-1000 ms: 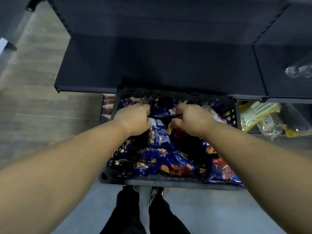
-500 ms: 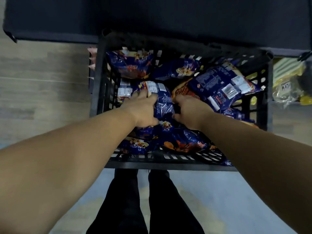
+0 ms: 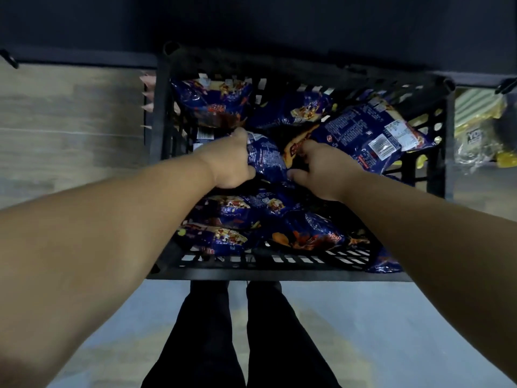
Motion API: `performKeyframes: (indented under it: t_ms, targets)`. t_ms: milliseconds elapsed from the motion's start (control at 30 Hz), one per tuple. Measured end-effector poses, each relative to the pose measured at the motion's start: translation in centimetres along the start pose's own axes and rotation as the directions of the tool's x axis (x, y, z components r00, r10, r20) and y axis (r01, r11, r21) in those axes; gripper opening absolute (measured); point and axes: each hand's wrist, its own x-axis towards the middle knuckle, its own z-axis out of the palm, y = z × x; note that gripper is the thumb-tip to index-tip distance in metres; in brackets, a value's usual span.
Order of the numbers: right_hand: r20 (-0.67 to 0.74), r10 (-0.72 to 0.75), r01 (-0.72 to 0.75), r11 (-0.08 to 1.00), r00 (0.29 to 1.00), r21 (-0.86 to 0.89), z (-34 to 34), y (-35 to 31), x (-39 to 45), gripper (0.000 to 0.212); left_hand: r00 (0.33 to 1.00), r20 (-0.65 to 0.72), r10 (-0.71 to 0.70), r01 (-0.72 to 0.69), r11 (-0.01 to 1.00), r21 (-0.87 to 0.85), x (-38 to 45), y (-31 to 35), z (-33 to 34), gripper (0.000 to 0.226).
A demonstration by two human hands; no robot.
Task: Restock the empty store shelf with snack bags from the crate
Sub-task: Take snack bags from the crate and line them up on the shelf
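Gripping: a blue snack bag [image 3: 265, 159] mid-crate [image 3: 159, 130], between both hands.
Handling: I judge it light, puffy, crinkly, slick, contents crushable; best held by its edges.
Left hand [image 3: 228, 163]: fingers curled round the bag's left side.
Right hand [image 3: 324, 169]: fingers curled, pinching the neighbouring orange-faced bag [image 3: 296, 145].
Shelf [image 3: 84, 56]: beyond the crate's far edge.
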Motion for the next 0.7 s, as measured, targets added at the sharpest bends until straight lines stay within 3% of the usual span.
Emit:
performKeyframes:
  t_ms: [100, 200, 333, 567, 700]
  targets:
    - [-0.072, 0.018, -0.012, 0.996, 0.997, 0.085, -1.1, -0.3, -0.1, 0.041, 0.999, 0.038, -0.025, 0.028, 0.996, -0.085, -0.5, -0.4, -2.5, 0.050]
    - [-0.106, 0.038, -0.028, 0.995, 0.994, 0.092, -1.7, -0.2, -0.1, 0.034, 0.989, 0.126, -0.075, 0.116, 0.928, -0.354, -0.7, -0.9, -4.2, 0.022]
    - [-0.109, 0.060, -0.052, 0.996, 0.992, 0.074, -1.8, 0.4, -0.1, 0.035, 0.963, 0.249, -0.102, 0.214, 0.850, -0.481, -0.6, -1.3, -5.3, 0.022]
    - [-0.052, 0.069, -0.066, 0.995, 0.996, 0.069, 0.0, 1.3, 0.2, 0.030, 0.960, 0.158, -0.230, 0.279, 0.808, -0.519, 0.8, -1.6, -2.6, 0.019]
    - [-0.049, 0.082, -0.080, 0.996, 0.995, 0.050, 0.3, 1.4, 0.4, 0.033, 0.951, 0.086, -0.299, 0.275, 0.679, -0.681, 1.1, -2.4, -1.1, 0.011]
